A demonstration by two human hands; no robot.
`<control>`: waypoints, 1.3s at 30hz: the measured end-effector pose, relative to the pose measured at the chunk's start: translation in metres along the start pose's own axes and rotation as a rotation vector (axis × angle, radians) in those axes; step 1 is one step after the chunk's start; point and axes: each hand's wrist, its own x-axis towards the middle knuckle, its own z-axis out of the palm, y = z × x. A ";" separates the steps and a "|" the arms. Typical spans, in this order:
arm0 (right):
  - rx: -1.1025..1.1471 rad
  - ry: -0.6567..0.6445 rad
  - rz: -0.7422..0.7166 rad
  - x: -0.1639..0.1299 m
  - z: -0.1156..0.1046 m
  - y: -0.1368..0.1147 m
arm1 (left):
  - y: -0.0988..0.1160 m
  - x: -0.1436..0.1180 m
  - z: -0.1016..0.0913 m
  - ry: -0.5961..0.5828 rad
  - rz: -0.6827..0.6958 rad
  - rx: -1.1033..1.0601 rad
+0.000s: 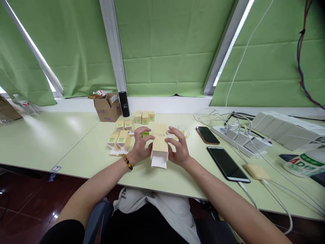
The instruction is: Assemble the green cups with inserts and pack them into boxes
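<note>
A small cream cardboard box (160, 142), its white end flap hanging out toward me, is between my two hands above the table. My left hand (141, 145), with a beaded bracelet at the wrist, presses its fingers on the box's left side. On the opposite side my right hand (178, 146) grips with curled fingers. Something small and green (145, 134) shows behind my left fingers. Clear plastic packaging with yellow bits (183, 132) lies just beyond my right hand, partly hidden. Left of my hands are several like boxes (124, 139), the nearer ones with flaps out.
Three closed small boxes (145, 117) stand farther back. A brown carton (108, 107) and a black cylinder (124, 104) are by the wall. To the right lie two phones (228, 164), a power strip (238, 140) with tangled white cables, a white bottle (306, 164) and long white boxes (286, 128).
</note>
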 end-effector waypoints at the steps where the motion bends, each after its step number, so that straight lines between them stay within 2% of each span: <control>1: 0.014 -0.022 0.028 0.002 -0.002 -0.003 | 0.002 0.002 -0.001 -0.020 -0.031 -0.044; 3: 0.062 -0.051 0.105 0.006 -0.005 -0.008 | 0.005 0.004 -0.001 -0.068 -0.123 -0.136; 5: 0.141 -0.025 0.194 0.009 -0.006 -0.012 | 0.008 0.004 0.001 -0.087 -0.214 -0.232; 10: 0.347 0.014 0.483 0.007 0.002 -0.016 | 0.010 0.000 0.014 -0.041 -0.440 -0.556; 12: 0.394 0.004 0.567 0.005 0.007 -0.016 | 0.010 -0.002 0.017 -0.050 -0.500 -0.607; 16: 0.345 -0.030 0.562 0.001 0.013 -0.015 | 0.010 -0.001 0.016 -0.078 -0.567 -0.545; 22: 0.273 -0.147 0.560 0.003 0.011 -0.017 | 0.013 0.002 0.014 -0.089 -0.565 -0.435; 28: 0.409 -0.172 0.558 0.000 0.007 -0.009 | 0.010 0.002 0.009 -0.132 -0.583 -0.504; 32: 0.502 -0.162 0.620 -0.004 0.009 -0.001 | 0.010 0.003 0.005 -0.182 -0.582 -0.515; 39: 0.604 -0.152 0.714 -0.006 0.012 0.002 | 0.011 0.003 0.010 -0.144 -0.639 -0.522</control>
